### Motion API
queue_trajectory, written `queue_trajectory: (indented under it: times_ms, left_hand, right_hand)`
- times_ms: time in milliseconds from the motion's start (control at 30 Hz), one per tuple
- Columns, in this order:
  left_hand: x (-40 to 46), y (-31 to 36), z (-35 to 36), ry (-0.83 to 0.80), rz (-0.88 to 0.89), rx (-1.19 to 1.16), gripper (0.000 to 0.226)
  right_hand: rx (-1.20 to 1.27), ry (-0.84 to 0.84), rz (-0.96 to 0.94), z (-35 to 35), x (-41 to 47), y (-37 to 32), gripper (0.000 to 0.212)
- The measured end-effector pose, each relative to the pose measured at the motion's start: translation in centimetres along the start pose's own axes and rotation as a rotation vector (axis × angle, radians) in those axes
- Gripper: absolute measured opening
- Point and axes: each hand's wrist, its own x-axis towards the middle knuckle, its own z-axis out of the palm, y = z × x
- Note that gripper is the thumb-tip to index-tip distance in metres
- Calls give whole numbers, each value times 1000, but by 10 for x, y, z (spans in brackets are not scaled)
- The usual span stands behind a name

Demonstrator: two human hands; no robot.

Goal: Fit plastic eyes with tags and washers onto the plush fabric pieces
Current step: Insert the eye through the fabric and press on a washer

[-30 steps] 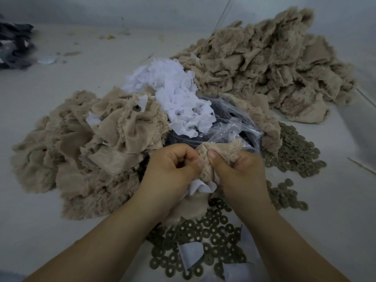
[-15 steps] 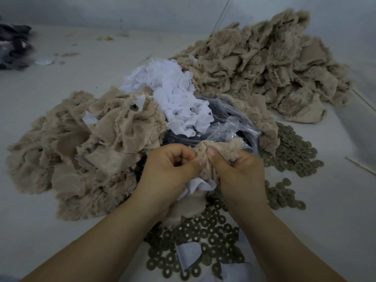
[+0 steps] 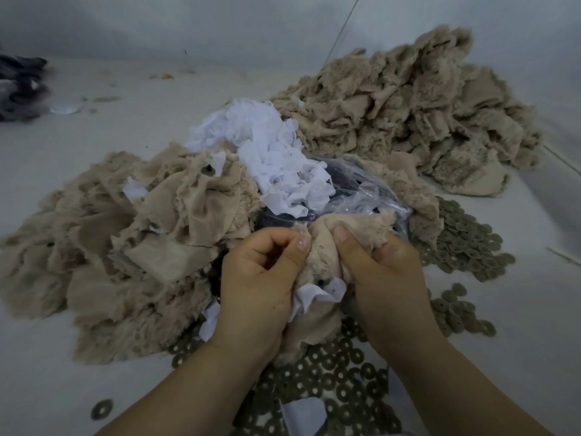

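Beige plush piece [image 3: 327,243] with a white tag [image 3: 317,294], pinched between left hand [image 3: 261,278] and right hand [image 3: 383,272] above scattered washers [image 3: 330,391] on the tabletop [image 3: 518,357].

Free room and obstacles on the work surface.
Both hands, left hand [image 3: 257,278] and right hand [image 3: 382,272], grip one plush piece [image 3: 320,247] at the centre, hemmed in on three sides: a beige fabric pile [image 3: 125,240] to the left, white tags [image 3: 273,158] and a clear plastic bag [image 3: 361,196] just behind, a larger fabric heap [image 3: 408,114] further back at right. Washers [image 3: 465,247] litter the surface to the right and beneath the wrists. Bare tabletop [image 3: 41,372] lies open at near left, at far left behind the pile, and at the right edge beyond the washers.
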Motion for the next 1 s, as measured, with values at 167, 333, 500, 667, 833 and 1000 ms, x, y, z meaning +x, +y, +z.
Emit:
queue_trajectory:
  times_ms: [167, 333, 500, 667, 833, 1000]
  left_hand:
    - [1, 2, 7, 64, -11, -22, 28]
    - [1, 2, 7, 36, -14, -36, 35]
    - [1, 0, 5, 7, 12, 18, 26]
    - [1, -3, 4, 44, -25, 13, 24]
    - [2, -1, 4, 26, -48, 17, 21]
    - [2, 0, 2, -1, -49, 34, 17]
  right_hand:
    - [124, -93, 118, 0, 0, -4, 42]
    - [134, -162, 136, -3, 0, -4, 47]
    - [49, -124, 102, -2, -1, -3, 45]
    - [-101, -92, -90, -2, -1, -4, 32]
    - [-151, -86, -96, -1, -3, -5, 23]
    - [-109, -52, -50, 1, -4, -5, 17]
